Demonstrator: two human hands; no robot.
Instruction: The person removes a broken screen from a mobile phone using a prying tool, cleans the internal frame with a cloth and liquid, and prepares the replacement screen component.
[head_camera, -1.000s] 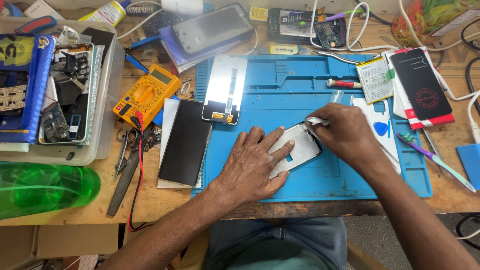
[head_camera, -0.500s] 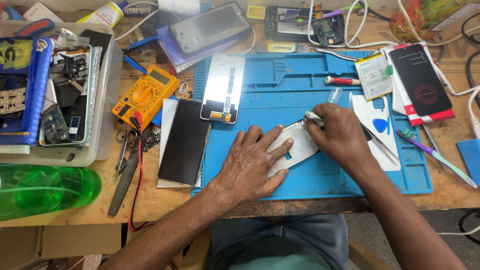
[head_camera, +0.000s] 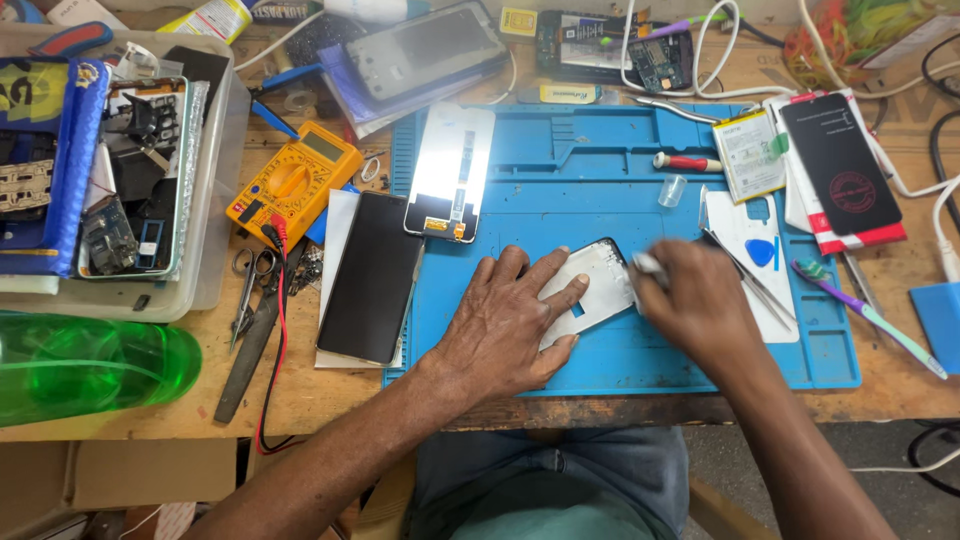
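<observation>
Two hands engaged: left hand (head_camera: 505, 325) flat, pinning the white phone frame (head_camera: 590, 290); right hand (head_camera: 695, 300) grip clenched around a small tool. Keep the pressure even.

Two hands work at the bench: the left hand (head_camera: 505, 325) and the right hand (head_camera: 700, 305). One blue mat (head_camera: 600, 160) lies under them. One yellow multimeter (head_camera: 293, 185), one green bottle (head_camera: 85, 365), one purple toothbrush (head_camera: 865, 315), one red-handled screwdriver (head_camera: 688, 162) and one battery (head_camera: 750, 155). Three dark phone screens: one (head_camera: 370, 275), another (head_camera: 840, 165), a third (head_camera: 428, 50). One white panel (head_camera: 452, 170). Perhaps two circuit boards (head_camera: 615, 45), though the clutter blurs them.
</observation>
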